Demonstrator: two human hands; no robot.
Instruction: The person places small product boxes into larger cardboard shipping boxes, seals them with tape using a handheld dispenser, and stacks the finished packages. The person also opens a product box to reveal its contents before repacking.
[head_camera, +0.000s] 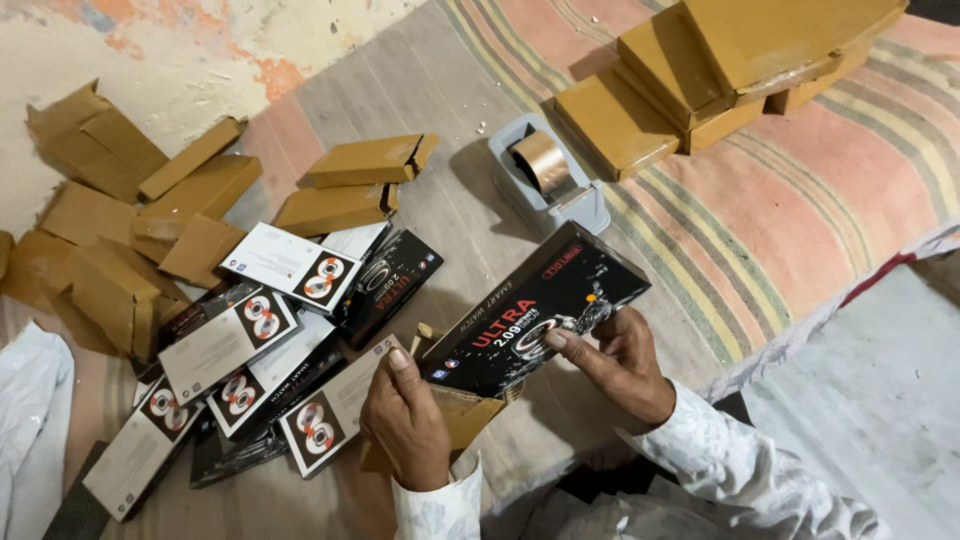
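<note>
your left hand (405, 425) is closed around the open mouth of a brown cardboard sleeve (462, 418), thumb up along its edge so the opening stays spread. your right hand (622, 362) has its grip shut on the lower end of the long black product box (545, 310), fingers laid across its printed face; the box is tilted, its near corner sitting at the sleeve's mouth, so the two line up end to end. just left of your left hand, a loose fan of black and white boxes (250, 360) lies overlapping on the striped mat (700, 230), within easy reach. further left, empty brown sleeves (110, 240) are heaped near the wall. a grey tape dispenser (548, 172) with brown tape rests above the box, and a stack of larger flat brown cartons (720, 70) sits at the top right, well apart.
</note>
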